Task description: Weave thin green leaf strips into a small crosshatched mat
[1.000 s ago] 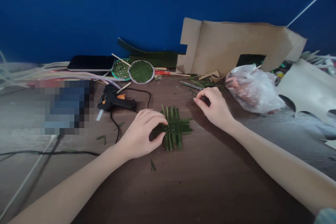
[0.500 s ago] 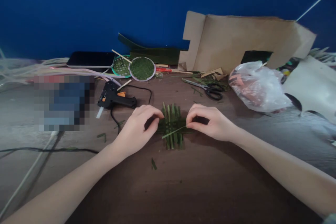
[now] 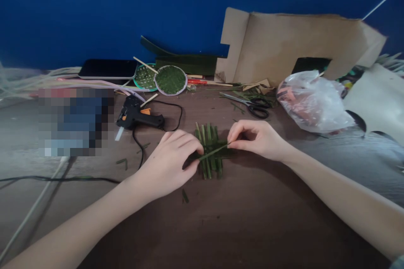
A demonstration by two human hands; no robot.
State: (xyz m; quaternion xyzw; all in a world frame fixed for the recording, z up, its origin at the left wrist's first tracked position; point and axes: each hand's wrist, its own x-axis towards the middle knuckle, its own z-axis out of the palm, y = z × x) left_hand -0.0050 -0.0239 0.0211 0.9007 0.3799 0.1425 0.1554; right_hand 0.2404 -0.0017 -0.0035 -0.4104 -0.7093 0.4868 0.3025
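Observation:
A small woven mat of green leaf strips (image 3: 208, 169) lies flat on the brown table, its upright strips crossed by darker sideways ones. Slanting over it is one loose narrow leaf strip (image 3: 215, 150). My right hand (image 3: 255, 139) pinches that strip's right end between thumb and fingertips, just above the mat's right side. At the mat's left side my left hand (image 3: 172, 162) curls its thumb and fingers about the strip's other end, whose tip is hidden among them. The fingers also cover the left part of the mat.
Left of the mat lies a black hot glue gun (image 3: 140, 115) with its cord. Behind are two round woven discs (image 3: 171, 80), a phone (image 3: 107, 69) and scissors (image 3: 252, 105). Farther right stand folded cardboard (image 3: 277, 46) and a plastic bag (image 3: 315, 103). Leaf scraps (image 3: 185, 196) lie nearby.
My left hand has moved right and down to the loose strip's left end. My right hand has shifted slightly right and up with the strip, which has risen a little.

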